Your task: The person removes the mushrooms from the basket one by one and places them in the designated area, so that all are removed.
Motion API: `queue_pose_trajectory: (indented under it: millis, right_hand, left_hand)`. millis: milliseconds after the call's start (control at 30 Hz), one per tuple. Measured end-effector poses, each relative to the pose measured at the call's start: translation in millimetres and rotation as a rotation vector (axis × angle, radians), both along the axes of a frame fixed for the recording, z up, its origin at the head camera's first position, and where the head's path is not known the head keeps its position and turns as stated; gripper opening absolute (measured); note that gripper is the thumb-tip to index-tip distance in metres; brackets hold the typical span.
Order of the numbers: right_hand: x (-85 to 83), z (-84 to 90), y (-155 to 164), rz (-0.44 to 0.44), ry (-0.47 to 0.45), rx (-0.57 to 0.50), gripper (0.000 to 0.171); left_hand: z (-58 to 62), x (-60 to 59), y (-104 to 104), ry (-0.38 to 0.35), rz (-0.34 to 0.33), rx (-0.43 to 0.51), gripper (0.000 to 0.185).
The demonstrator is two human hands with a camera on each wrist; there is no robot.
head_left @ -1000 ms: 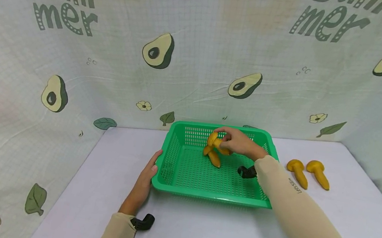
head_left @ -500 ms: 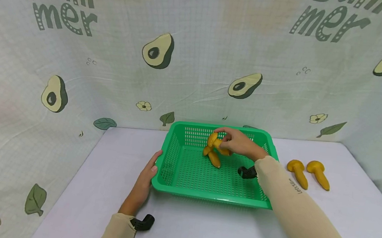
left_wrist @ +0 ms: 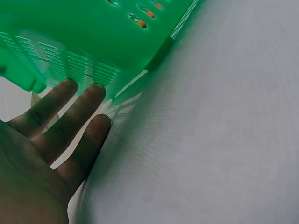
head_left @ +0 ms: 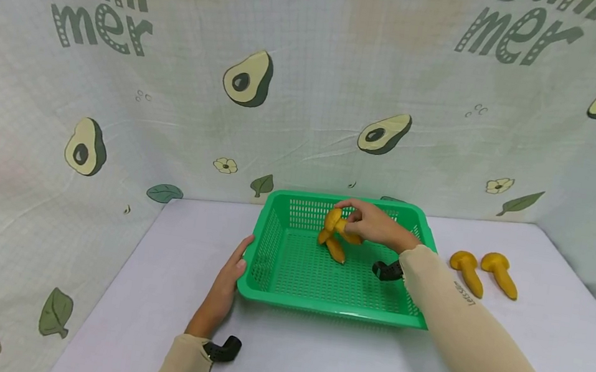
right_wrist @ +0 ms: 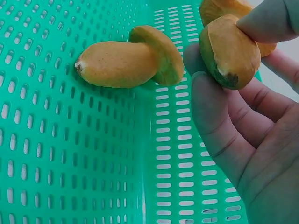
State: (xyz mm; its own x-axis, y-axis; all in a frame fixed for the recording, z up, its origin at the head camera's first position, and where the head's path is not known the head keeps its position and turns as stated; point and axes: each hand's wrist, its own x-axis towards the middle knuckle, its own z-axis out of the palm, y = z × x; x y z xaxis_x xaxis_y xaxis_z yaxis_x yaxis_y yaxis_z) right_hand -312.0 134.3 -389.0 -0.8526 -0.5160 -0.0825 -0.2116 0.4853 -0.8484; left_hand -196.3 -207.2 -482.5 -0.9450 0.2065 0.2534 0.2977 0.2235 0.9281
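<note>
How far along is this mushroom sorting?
One mushroom already lies in the green basket. The right hand holds a second mushroom over it, while the left hand rests against the basket's side. Two mushrooms are on the table.

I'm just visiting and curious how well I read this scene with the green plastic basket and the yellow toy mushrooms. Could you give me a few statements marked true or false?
1. The right hand holds a yellow toy mushroom inside the green plastic basket. True.
2. The left hand grips a mushroom. False: its straight fingers rest against the basket's outer wall.
3. Two yellow mushrooms lie on the white table right of the basket. True.
4. The basket holds nothing else. False: another mushroom lies on its floor.
</note>
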Motion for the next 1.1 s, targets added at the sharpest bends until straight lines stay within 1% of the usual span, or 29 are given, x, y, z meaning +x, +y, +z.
queue_pose_trajectory:
  millis: [367,500,667,833,1100]
  right_hand:
    - [4.7,5.9,-0.6,-0.023,-0.015,-0.012,0.056]
    - [5.2,6.1,-0.2,-0.044,-0.001,-0.021,0.055]
    - [6.3,7.7,-0.1,-0.071,0.004,-0.058,0.055]
    - [6.3,9.2,0.8,-0.071,0.011,-0.077,0.055]
    - [5.4,11.4,2.5,-0.078,0.035,-0.082,0.059]
  left_hand:
    - [0.5,0.0,1.6,0.019,-0.001,0.000,0.052]
    - [1.0,0.2,2.0,0.018,0.000,0.004,0.052]
    - [1.2,0.3,1.9,0.014,0.005,0.000,0.052]
    - [1.1,0.1,1.4,0.014,-0.001,0.005,0.052]
    - [0.5,-0.7,0.9,0.029,-0.008,0.012,0.052]
